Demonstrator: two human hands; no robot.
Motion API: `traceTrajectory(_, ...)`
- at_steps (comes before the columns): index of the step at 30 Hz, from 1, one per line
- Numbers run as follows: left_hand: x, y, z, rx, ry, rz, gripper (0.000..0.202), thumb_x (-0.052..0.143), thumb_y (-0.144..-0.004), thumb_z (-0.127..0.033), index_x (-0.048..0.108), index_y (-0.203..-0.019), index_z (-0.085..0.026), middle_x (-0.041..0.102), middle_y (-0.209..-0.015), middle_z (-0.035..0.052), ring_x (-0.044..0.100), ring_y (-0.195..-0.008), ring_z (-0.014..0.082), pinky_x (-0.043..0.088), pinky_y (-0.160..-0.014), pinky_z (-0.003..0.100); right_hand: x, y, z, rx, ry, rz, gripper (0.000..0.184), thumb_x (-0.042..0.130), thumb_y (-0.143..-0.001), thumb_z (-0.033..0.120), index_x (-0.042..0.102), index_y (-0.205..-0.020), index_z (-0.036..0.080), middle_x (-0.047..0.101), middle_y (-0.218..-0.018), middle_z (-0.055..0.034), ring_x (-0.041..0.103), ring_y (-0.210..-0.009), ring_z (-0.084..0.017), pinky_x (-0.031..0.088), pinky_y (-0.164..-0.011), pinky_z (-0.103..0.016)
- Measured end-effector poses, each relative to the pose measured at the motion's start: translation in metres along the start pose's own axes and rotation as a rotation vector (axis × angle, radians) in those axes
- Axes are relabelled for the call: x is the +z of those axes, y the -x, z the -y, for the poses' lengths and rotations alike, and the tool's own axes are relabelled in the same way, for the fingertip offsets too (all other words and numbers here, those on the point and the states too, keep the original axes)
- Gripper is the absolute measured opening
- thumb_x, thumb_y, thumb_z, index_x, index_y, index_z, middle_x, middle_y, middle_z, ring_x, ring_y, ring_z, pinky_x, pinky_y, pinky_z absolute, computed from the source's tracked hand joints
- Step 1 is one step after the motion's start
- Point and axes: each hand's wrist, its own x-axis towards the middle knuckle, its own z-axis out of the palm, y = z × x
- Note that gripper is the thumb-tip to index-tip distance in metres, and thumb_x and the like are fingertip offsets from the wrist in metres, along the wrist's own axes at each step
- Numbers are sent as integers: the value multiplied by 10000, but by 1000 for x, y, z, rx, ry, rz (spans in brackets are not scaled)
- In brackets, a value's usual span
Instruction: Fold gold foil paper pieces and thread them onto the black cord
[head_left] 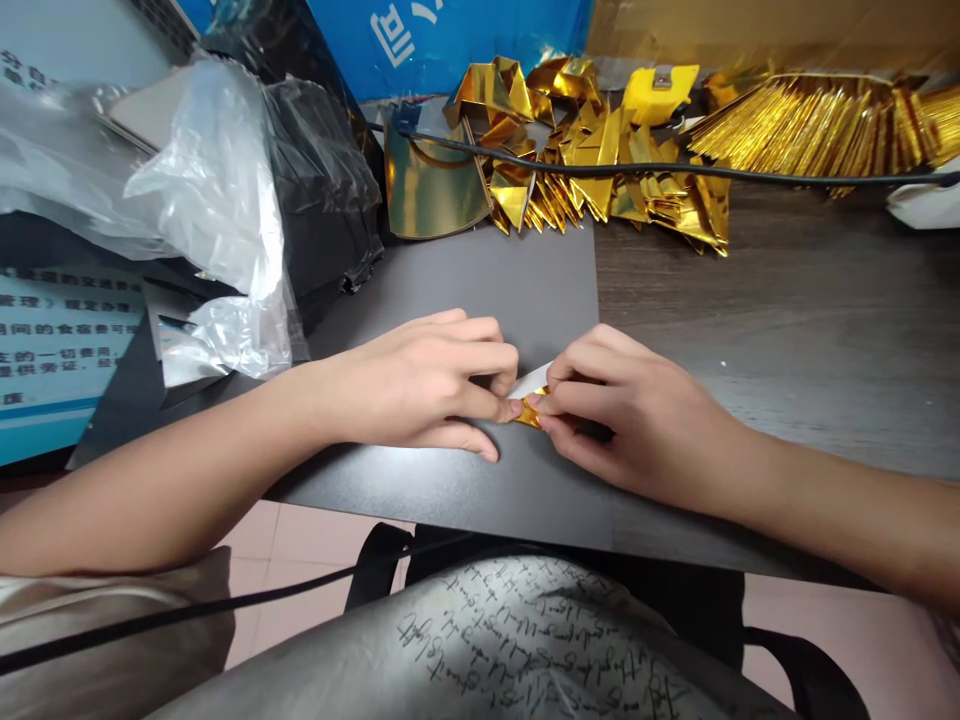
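Observation:
Both of my hands meet over a small piece of gold foil paper (529, 410) with a white underside, lying on a dark grey sheet (480, 280) near the table's front edge. My left hand (420, 385) has its fingers curled and pressed together on the paper's left end. My right hand (622, 415) pinches the right end, its fingers closed over most of the piece. Only a sliver of gold and a white corner show between the fingertips.
A heap of folded gold foil pieces (600, 160) lies at the back, with fanned gold strips (817, 125) to its right. A black cable (675, 170) crosses them. Crumpled clear plastic bags (210, 200) and black bags (322, 180) sit at left. Wooden table (787, 320) at right.

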Motion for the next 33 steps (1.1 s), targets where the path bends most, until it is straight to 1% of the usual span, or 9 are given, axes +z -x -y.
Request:
traceTrajectory(4, 4, -1, -5, 6, -39, -16, 403, 564, -1002, -526, 751, -1025, -169, 691, -1163, 90, 589, -1076, 227, 403, -817, 346, -14, 0, -13, -123, -125, 121, 154, 545, -971, 200, 695, -985, 168, 627, -977, -78, 519, -937, -192, 452, -823, -338)
traceTrajectory(6, 6, -2, -7, 23, -77, -25, 405, 541, -1020, -512, 740, -1074, -164, 698, -1221, 86, 599, -1134, 234, 408, -826, 349, -22, 0, -20, -196, -183, 178, 230, 527, -961, 158, 689, -1123, 183, 638, -1032, -76, 527, -986, -187, 464, -884, -338)
traceTrajectory(8, 8, -2, -9, 36, -111, -31, 408, 517, -1037, -501, 730, -1111, -162, 702, -1265, 75, 605, -1179, 233, 410, -832, 348, -26, 1, -25, -248, -193, 206, 318, 514, -931, 106, 688, -1180, 200, 639, -1087, -75, 524, -1038, -189, 467, -925, -341)
traceTrajectory(13, 8, -3, -15, 18, -175, -19, 389, 486, -1060, -471, 733, -1100, -173, 694, -1329, 44, 621, -1209, 221, 419, -905, 349, -29, 1, -31, -321, -158, 243, 372, 524, -925, 82, 707, -1222, 210, 623, -1173, -94, 520, -1115, -205, 471, -972, -369)
traceTrajectory(18, 6, -3, -20, -23, -211, 23, 398, 457, -1067, -485, 725, -1127, -197, 660, -1390, 30, 612, -1223, 240, 413, -930, 370, -33, -1, -31, -339, -132, 286, 302, 531, -978, 123, 738, -1173, 227, 620, -1217, -96, 517, -1166, -214, 463, -1000, -392)
traceTrajectory(25, 8, -3, -16, -10, -188, 34, 390, 482, -1052, -503, 727, -1090, -203, 700, -1317, 40, 610, -1205, 239, 411, -905, 369, -39, 1, -32, -328, -181, 293, 285, 538, -948, 91, 755, -1078, 223, 618, -1215, -87, 530, -1162, -201, 470, -998, -366)
traceTrajectory(29, 6, -3, -9, 21, -125, 40, 353, 486, -1059, -473, 725, -1105, -218, 696, -1325, 28, 612, -1216, 207, 413, -958, 351, -38, 1, -34, -322, -201, 282, 380, 497, -917, 66, 697, -1212, 197, 637, -1189, -83, 533, -1150, -191, 480, -988, -343)
traceTrajectory(31, 5, -4, -6, 19, -96, 28, 333, 500, -1055, -455, 726, -1097, -214, 698, -1318, 38, 624, -1199, 201, 419, -977, 348, -36, 2, -34, -341, -144, 273, 407, 496, -927, 82, 673, -1277, 192, 640, -1189, -89, 535, -1134, -201, 478, -978, -362)
traceTrajectory(33, 4, -4, -3, 9, -54, 12, 320, 526, -1044, -445, 731, -1091, -204, 711, -1280, 59, 642, -1166, 205, 435, -967, 343, -34, 2, -34, -368, -76, 272, 385, 498, -950, 109, 681, -1277, 198, 638, -1189, -96, 542, -1113, -213, 474, -956, -385)
